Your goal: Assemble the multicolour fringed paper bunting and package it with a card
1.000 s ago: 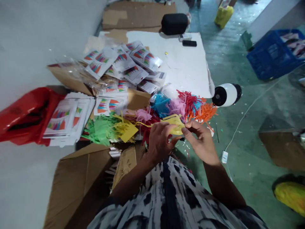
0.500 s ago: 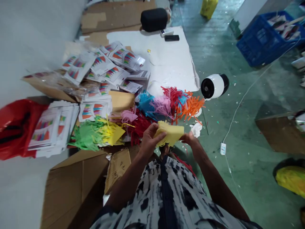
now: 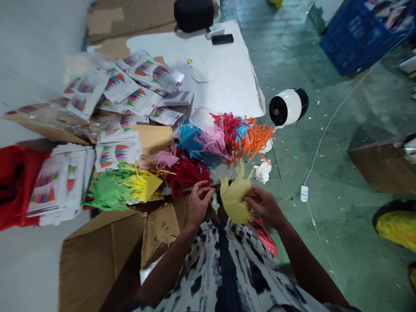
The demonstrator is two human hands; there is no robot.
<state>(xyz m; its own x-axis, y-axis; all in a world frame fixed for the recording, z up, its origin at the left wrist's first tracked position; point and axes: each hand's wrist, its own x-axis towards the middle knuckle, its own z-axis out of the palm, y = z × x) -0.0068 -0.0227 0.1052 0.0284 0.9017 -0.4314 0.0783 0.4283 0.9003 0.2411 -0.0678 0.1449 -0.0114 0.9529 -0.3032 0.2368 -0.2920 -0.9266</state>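
Observation:
My right hand (image 3: pixel 264 206) pinches a yellow fringed paper piece (image 3: pixel 234 197) with its cut strips pointing up. My left hand (image 3: pixel 198 201) hovers just left of it, fingers loosely curled, near the red fringed paper (image 3: pixel 186 173). Beyond my hands lies a heap of fringed paper in several colours: green (image 3: pixel 107 190), yellow (image 3: pixel 143 184), pink (image 3: pixel 212 141), blue (image 3: pixel 190 136) and orange (image 3: pixel 255 138). A red piece (image 3: pixel 268 240) lies on my lap under the right wrist.
Printed packets (image 3: pixel 143 82) and a stack of cards (image 3: pixel 65 180) lie at the left beside a red bag (image 3: pixel 13 186). Cardboard boxes (image 3: pixel 100 255) sit near me. A small white fan (image 3: pixel 287 107), a white sheet (image 3: pixel 221 73) and a blue crate (image 3: pixel 360 34) lie farther off.
Both hands held the yellow piece together; now the left hand has let go and moved left, while the right hand holds it with its fringe upward. My view shifted down.

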